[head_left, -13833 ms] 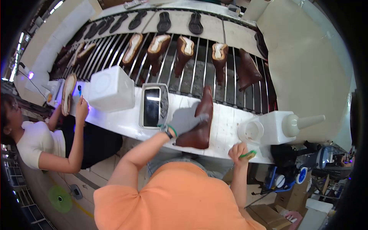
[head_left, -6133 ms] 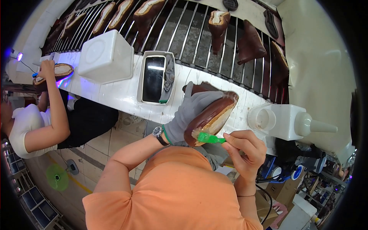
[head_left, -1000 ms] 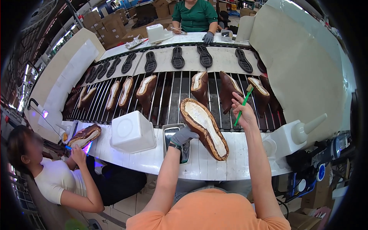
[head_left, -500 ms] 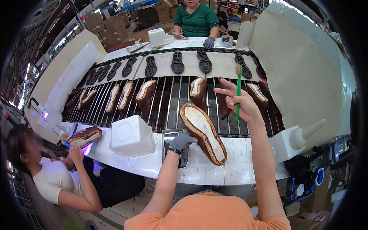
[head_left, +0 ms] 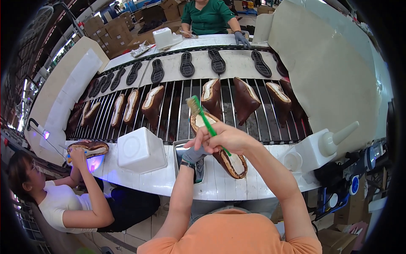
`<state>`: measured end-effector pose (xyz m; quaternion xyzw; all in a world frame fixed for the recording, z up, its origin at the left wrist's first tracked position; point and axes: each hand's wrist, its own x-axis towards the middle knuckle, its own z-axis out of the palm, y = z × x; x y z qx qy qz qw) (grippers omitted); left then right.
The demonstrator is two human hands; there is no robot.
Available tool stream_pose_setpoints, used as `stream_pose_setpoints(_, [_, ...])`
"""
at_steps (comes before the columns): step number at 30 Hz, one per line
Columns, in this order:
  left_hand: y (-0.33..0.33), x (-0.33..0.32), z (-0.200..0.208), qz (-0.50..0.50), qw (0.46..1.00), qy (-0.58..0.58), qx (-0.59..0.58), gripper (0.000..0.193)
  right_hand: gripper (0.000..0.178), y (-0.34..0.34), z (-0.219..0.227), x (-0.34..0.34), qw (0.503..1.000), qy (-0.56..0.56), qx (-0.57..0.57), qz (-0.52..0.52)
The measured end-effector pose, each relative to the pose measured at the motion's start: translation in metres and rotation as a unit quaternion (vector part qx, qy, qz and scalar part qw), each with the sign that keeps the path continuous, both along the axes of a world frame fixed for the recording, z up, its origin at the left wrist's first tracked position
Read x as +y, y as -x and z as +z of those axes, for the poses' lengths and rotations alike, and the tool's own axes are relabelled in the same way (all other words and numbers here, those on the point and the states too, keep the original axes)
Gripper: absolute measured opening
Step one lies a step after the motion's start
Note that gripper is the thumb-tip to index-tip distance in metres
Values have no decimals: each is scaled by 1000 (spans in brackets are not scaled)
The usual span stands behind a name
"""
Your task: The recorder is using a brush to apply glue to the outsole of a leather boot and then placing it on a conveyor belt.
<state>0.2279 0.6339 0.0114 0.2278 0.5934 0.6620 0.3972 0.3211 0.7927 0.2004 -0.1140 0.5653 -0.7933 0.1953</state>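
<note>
My gloved left hand (head_left: 193, 154) grips a brown shoe upper (head_left: 237, 166) at its side, above the near edge of the white table. The upper's pale underside faces up, ringed by a tan border. Across its middle passes my right hand (head_left: 230, 137), bare, pinching a green-handled brush (head_left: 207, 122) that looks like a toothbrush. The brush's tan bristles point to the upper left, past the toe of the upper. Part of the upper is hidden behind the right hand. Below my left hand sits a rectangular metal tray (head_left: 201, 179), its contents partly covered.
Beyond the table runs a conveyor of metal rods (head_left: 182, 114) carrying several brown uppers. Black soles (head_left: 186, 64) line its far side. A white box (head_left: 141, 150) stands at left, a white nozzle bottle (head_left: 315, 148) at right. One co-worker (head_left: 69, 203) sits left; another (head_left: 205, 19) is opposite.
My right hand has swung left and down with the brush, from beside the upper to over it. My left hand keeps its hold. The opposite co-worker's gloved hand has moved off a sole.
</note>
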Motion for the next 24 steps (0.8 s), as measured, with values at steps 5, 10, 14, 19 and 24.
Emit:
stream_pose_setpoints(5, [-1,0,-1,2,1000,11,4,78,23,1,-10,-7,999,-3,-26,30])
stream_pose_setpoints(10, [-5,-1,-2,7,1000,19,10,78,22,1,-10,-6,999,-24,-15,25])
stream_pose_setpoints(14, [-6,-5,-2,13,999,26,13,77,24,2,-11,-8,999,-34,-25,32])
stream_pose_setpoints(19, [-8,3,-2,17,999,31,16,77,26,2,-13,-8,998,-29,-28,39])
stream_pose_setpoints(24, [-7,3,-2,17,999,36,20,77,25,2,-13,-8,998,-25,-40,29])
